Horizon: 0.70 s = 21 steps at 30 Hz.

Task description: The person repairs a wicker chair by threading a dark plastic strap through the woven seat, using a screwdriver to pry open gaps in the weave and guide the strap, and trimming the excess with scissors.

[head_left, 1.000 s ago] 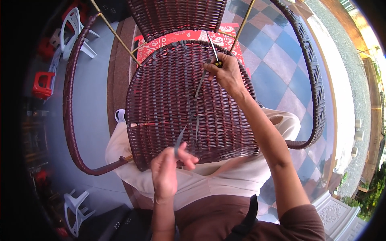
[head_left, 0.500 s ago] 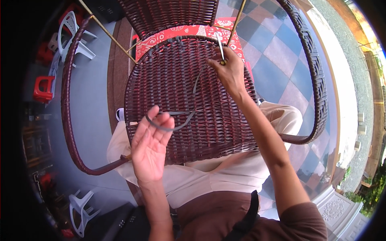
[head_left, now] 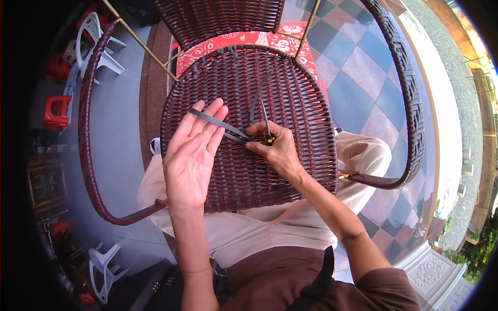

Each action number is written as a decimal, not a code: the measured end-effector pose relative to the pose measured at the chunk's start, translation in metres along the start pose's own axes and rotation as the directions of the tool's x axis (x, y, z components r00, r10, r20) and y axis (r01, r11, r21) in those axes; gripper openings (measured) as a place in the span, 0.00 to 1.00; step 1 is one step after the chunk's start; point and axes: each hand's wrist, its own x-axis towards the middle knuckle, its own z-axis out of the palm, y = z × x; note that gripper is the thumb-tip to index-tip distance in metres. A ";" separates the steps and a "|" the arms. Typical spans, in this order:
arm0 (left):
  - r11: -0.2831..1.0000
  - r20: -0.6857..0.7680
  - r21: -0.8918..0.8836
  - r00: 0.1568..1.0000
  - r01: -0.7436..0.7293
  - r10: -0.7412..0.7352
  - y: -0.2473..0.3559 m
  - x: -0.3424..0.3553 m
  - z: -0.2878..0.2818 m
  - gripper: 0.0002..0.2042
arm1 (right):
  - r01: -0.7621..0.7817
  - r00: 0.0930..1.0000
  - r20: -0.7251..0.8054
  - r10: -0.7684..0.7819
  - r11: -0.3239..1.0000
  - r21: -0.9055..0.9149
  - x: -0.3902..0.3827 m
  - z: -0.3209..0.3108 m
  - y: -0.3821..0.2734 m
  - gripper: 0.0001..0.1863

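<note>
The left hand (head_left: 188,155) is open, palm up, a grey strip (head_left: 220,124) looped across its fingers. The right hand (head_left: 279,150) grips a slim tool (head_left: 265,115), shaft pointing toward the backrest (head_left: 228,19), its thumb and forefinger at the strip's loop, over the middle of the woven seat (head_left: 306,119).

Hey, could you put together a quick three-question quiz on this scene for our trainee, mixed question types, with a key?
1. True or false: the grey strip crosses the fingers of the left hand.
2. Multiple choice: what colour is the stool on the floor left of the woven chair? A) blue B) red C) green
3. Fill the gap: the thin metal tool is held in the person's ____ hand.

Key: 1. True. 2. B. 3. Right hand.
</note>
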 end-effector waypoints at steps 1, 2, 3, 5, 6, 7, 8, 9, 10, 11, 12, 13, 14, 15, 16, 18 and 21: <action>1.000 -0.003 0.020 1.000 -0.002 0.002 0.000 0.001 -0.001 0.25 | 0.082 0.996 -0.027 -0.081 0.996 0.033 0.001 0.003 0.000 0.12; 1.000 -0.004 0.022 1.000 -0.008 0.008 -0.001 0.000 -0.001 0.25 | 0.087 0.996 -0.022 -0.086 0.996 0.035 0.001 0.005 -0.002 0.12; 0.999 -0.007 0.054 1.000 -0.008 0.008 0.000 0.000 0.000 0.25 | 0.118 0.992 -0.054 -0.117 0.992 0.034 0.000 0.009 -0.010 0.11; 0.993 -0.028 0.117 0.999 -0.012 0.015 -0.001 -0.001 0.000 0.26 | 0.204 0.973 -0.113 -0.204 0.979 -0.005 -0.001 0.016 -0.017 0.10; 0.986 -0.051 0.166 0.998 -0.022 0.031 -0.006 0.000 -0.003 0.24 | 0.213 0.971 -0.109 -0.213 0.977 -0.004 -0.001 0.017 -0.018 0.10; 0.961 -0.071 0.275 0.996 -0.030 0.051 -0.008 0.000 -0.004 0.23 | 0.251 0.961 -0.106 -0.255 0.966 -0.055 -0.002 0.016 -0.021 0.10; 0.924 -0.089 0.380 0.993 -0.033 0.072 -0.010 0.001 -0.005 0.22 | 0.287 0.949 -0.102 -0.298 0.952 -0.106 -0.001 0.015 -0.023 0.10; 0.852 -0.100 0.520 0.987 -0.057 0.127 -0.010 0.000 -0.007 0.18 | 0.344 0.929 -0.091 -0.359 0.927 -0.148 -0.001 0.016 -0.026 0.09; 0.792 -0.095 0.599 0.973 -0.114 0.212 -0.012 0.000 -0.010 0.13 | 0.353 0.926 -0.085 -0.367 0.924 -0.144 -0.002 0.018 -0.029 0.09; 0.743 -0.082 0.660 0.972 -0.112 0.219 -0.013 -0.001 -0.018 0.11 | 0.396 0.903 -0.120 -0.412 0.908 -0.138 -0.004 0.020 -0.032 0.09; 0.692 -0.072 0.715 0.973 -0.104 0.220 -0.013 -0.001 -0.022 0.08 | 0.433 0.879 -0.155 -0.451 0.891 -0.136 -0.006 0.022 -0.033 0.09; 0.669 -0.097 0.733 0.954 -0.124 0.284 -0.014 0.000 -0.020 0.06 | 0.504 0.821 -0.185 -0.540 0.838 -0.208 -0.006 0.022 -0.037 0.09; 0.669 -0.097 0.733 0.953 -0.127 0.287 -0.014 0.002 -0.020 0.06 | 0.507 0.820 -0.182 -0.543 0.836 -0.208 -0.006 0.020 -0.042 0.09; 0.634 -0.085 0.757 0.938 -0.159 0.337 -0.017 0.004 -0.022 0.07 | 0.514 0.819 -0.137 -0.557 0.819 -0.256 -0.008 0.016 -0.046 0.10; 0.597 -0.072 0.780 0.920 -0.189 0.386 -0.019 0.006 -0.021 0.07 | 0.522 0.817 -0.092 -0.569 0.798 -0.301 -0.008 0.012 -0.048 0.10; 0.593 -0.091 0.784 0.911 -0.183 0.402 -0.023 0.010 -0.016 0.08 | 0.559 0.791 -0.088 -0.605 0.775 -0.295 -0.002 0.009 -0.048 0.10; 0.562 0.052 0.762 0.896 -0.322 0.442 -0.028 0.012 -0.016 0.07 | 0.521 0.815 -0.100 -0.571 0.797 -0.305 0.001 -0.002 -0.048 0.09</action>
